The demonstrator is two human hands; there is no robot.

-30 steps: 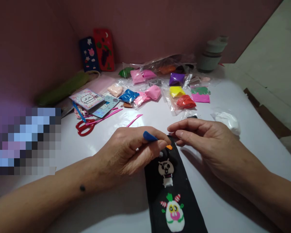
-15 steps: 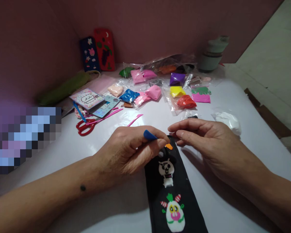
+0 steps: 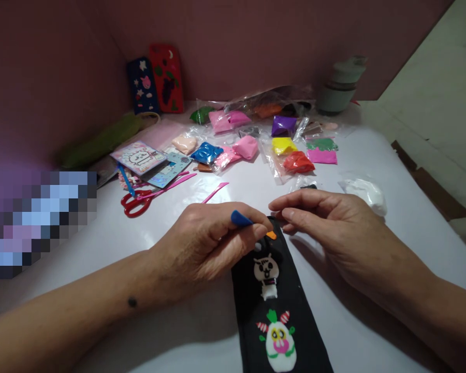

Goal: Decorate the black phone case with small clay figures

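Hardly anything is shifting since half a second earlier, with the left hand (image 3: 213, 235) keeping its grip clamped on a blue tool (image 3: 241, 218) above the upper end of a black case (image 3: 289, 296), which is lying on the counter (image 3: 171, 331). The right hand (image 3: 334, 217) is curving beside it, its grip impossible to tell. Lettering on the cartoon card (image 3: 139, 157) is proving too small to read.
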